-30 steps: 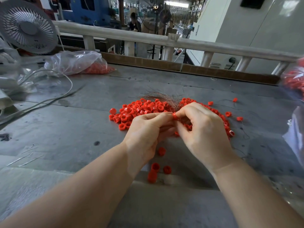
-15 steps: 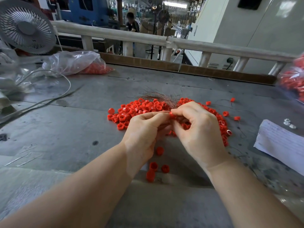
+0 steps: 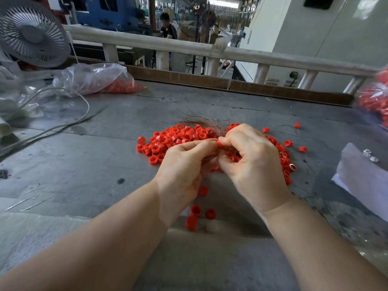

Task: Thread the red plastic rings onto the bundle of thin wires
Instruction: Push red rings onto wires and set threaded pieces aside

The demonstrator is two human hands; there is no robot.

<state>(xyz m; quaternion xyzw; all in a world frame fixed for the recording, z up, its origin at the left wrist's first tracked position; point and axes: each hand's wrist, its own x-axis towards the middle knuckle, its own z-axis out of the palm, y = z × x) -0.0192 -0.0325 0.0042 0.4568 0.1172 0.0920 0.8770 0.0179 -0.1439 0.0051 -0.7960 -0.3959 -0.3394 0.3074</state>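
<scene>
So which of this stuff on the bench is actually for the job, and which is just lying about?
For the job:
red rings
wire bundle
left hand
right hand

Lying about:
fan
plastic bag
white cable
white paper

Two bare forearms run from the lower corners of the head view to the left hand (image 3: 184, 164) and the right hand (image 3: 252, 162). No sleeve, glove, watch, ring or bracelet shows on either. Both wrists carry a faint crease line. Fingernails are hidden from the camera.
</scene>
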